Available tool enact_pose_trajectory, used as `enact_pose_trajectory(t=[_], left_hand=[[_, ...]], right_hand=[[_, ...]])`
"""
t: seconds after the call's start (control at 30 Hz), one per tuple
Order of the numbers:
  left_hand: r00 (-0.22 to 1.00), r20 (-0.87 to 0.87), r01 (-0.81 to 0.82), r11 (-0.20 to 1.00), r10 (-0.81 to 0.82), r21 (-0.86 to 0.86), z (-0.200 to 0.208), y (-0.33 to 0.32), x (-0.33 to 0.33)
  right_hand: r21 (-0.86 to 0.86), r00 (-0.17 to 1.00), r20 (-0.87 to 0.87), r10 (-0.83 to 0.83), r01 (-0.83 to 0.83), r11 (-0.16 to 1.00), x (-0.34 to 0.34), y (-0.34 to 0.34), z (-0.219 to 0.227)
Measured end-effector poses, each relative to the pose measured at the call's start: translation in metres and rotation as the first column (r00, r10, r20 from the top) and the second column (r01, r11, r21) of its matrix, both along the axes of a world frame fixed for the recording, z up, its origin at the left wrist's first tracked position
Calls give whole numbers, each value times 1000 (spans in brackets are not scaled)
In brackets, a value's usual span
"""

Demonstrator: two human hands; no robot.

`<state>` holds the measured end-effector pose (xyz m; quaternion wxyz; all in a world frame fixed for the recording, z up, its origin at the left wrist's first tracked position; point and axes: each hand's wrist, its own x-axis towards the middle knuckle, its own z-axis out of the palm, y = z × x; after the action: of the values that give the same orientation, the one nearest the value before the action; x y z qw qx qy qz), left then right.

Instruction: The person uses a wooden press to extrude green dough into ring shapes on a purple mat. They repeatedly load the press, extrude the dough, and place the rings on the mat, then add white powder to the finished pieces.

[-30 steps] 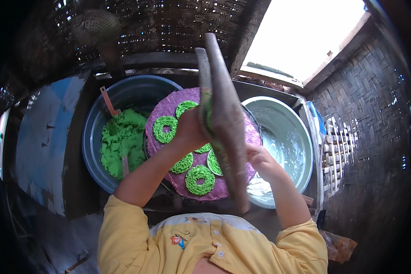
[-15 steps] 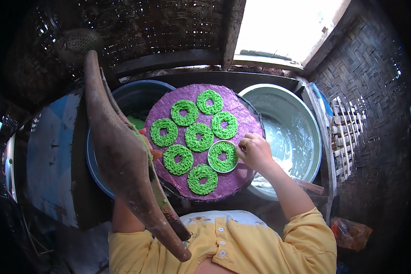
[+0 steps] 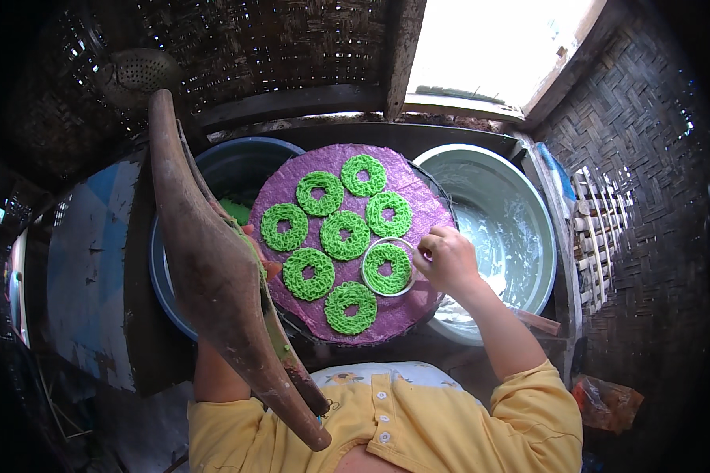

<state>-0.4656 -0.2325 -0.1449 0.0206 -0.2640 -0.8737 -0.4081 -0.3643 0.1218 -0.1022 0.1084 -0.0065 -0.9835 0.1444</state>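
Eight-odd rounds aside, several lacy green noodle-dough rings (image 3: 345, 236) lie on a round tray covered with purple woven plastic (image 3: 402, 315). My right hand (image 3: 448, 260) pinches the right edge of a thin, pale ring mould (image 3: 368, 282), which surrounds the rightmost lower dough ring (image 3: 388, 283). The mould sits slightly off-centre around it. A long wooden press (image 3: 213, 260), wide in the middle with two tapering handles, stands on the left, green dough along its gap. My left hand (image 3: 271, 270) grips it from behind; only some fingertips show past its right side.
A blue tub (image 3: 159, 292) with green dough inside stands partly under the tray's left side. On the right is a pale green basin (image 3: 540, 229) with whitish wet residue. A perforated ladle (image 3: 143, 71) hangs at upper left. Woven walls (image 3: 647, 126) enclose the space.
The ring mould has shifted slightly to the right and away from me, along with my right hand. The dough ring inside stays on the tray. The press has barely moved.
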Motion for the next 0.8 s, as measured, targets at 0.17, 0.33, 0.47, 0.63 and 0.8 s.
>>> enact_pose_trajectory(t=[0.17,0.33,0.47,0.63,0.8], left_hand=[[1000,12,7,1000,-7,8,-3,3,0],[1000,22,19,1000,-20,25,-5,10,0],[999,11,37,999,-37,29,-4,15,-3],[998,-3,69,997,-69,40,-4,22,-8],[995,6,94,989,-95,116,19,45,5]], right_hand=[[-24,998,-24,-52,51,998,3,19,19],[124,966,24,-257,252,960,7,50,26],[151,945,103,-310,293,944,6,59,14],[132,941,137,-310,293,947,-1,56,2],[82,940,168,-296,286,955,1,53,15]])
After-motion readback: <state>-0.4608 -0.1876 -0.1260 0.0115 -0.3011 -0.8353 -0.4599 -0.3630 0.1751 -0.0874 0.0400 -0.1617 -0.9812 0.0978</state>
